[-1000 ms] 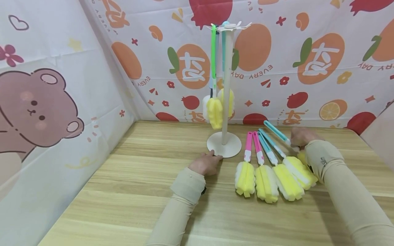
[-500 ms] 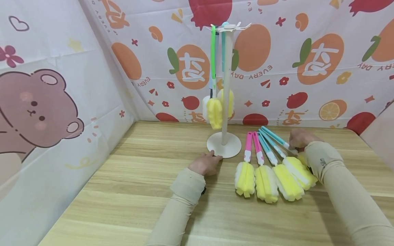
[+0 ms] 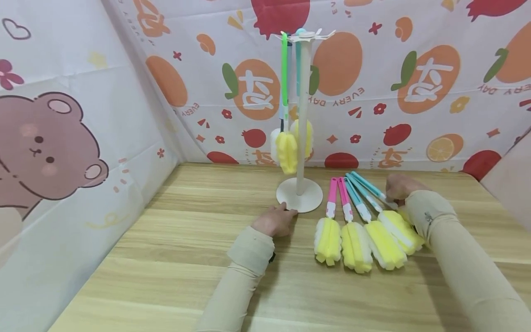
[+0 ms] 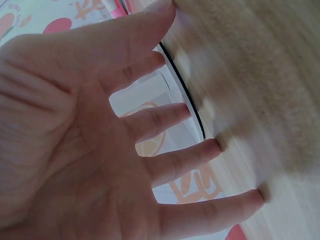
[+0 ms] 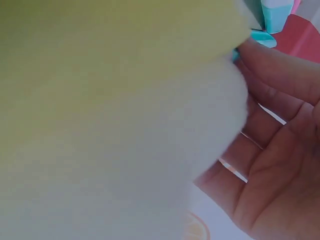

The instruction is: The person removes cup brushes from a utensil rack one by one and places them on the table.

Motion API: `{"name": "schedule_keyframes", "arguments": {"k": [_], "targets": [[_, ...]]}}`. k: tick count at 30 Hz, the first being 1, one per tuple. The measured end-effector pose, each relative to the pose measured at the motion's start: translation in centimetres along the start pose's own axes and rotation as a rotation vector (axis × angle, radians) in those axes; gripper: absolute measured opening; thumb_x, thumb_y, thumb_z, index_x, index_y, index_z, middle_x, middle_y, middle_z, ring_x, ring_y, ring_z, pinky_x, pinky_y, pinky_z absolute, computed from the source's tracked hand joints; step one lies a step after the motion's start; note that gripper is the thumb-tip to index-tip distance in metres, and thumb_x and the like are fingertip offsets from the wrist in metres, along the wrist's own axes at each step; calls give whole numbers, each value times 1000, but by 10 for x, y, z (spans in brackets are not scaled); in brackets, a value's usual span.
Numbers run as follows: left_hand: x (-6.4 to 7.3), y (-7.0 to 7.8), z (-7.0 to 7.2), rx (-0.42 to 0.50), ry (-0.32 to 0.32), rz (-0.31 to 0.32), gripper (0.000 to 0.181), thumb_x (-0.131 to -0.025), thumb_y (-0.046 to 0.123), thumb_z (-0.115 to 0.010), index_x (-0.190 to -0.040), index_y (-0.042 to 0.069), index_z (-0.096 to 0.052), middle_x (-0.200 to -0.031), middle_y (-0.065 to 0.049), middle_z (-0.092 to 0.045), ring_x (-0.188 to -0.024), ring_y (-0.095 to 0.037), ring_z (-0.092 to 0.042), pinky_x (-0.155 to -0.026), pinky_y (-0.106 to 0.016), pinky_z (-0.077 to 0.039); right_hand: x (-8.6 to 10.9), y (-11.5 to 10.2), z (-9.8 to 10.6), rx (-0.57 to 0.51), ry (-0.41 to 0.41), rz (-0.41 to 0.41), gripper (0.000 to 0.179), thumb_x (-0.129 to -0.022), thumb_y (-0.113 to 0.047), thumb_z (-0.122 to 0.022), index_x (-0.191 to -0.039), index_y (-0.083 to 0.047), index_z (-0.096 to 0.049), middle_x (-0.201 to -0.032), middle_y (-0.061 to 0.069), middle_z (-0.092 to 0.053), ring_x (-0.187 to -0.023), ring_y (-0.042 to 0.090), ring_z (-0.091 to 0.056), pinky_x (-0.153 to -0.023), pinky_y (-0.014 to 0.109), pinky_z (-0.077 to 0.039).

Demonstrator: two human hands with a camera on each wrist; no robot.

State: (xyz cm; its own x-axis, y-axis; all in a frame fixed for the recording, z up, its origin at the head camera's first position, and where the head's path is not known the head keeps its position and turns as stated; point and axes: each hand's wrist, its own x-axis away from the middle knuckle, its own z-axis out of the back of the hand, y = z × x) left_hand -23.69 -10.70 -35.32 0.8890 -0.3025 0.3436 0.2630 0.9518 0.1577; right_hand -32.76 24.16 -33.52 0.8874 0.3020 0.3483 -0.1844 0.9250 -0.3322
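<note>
With its fingertips, my left hand touches the front rim of the white stand's round base; its fingers are spread and fairly straight in the left wrist view. My right hand pinches a teal-handled sponge bottle brush around its neck, at the right end of a fanned row. In the right wrist view, the yellow-and-white sponge head fills much of the picture before the hand. Left of it lie two teal-handled brushes and two pink-handled brushes. My right wrist partly hides the pinched brush's head.
Several brushes hang from the stand's hooked top, among them one with a green handle and a yellow sponge. A printed cloth closes off the back of the wooden table; another with a bear stands at the left.
The right hand has swung the teal brush's handle down and left, close against the other teal handles. The left hand has stayed at the base. The head view has shifted slightly.
</note>
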Motion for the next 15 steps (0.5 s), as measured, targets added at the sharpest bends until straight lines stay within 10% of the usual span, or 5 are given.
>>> {"name": "schedule_keyframes", "arguments": {"k": [15], "targets": [[-1,-1,-1,6,4,-9,59,-97,11,-66,-153,21,-48,-159,-14,-34,-135,-42,-42,-103,-51,-46,-3,-5,4,-31,-62,-47,35,-86,6,-59,-57,-11,-53,-56,1,-53,-48,10,-46,-48,21,-39]]}}
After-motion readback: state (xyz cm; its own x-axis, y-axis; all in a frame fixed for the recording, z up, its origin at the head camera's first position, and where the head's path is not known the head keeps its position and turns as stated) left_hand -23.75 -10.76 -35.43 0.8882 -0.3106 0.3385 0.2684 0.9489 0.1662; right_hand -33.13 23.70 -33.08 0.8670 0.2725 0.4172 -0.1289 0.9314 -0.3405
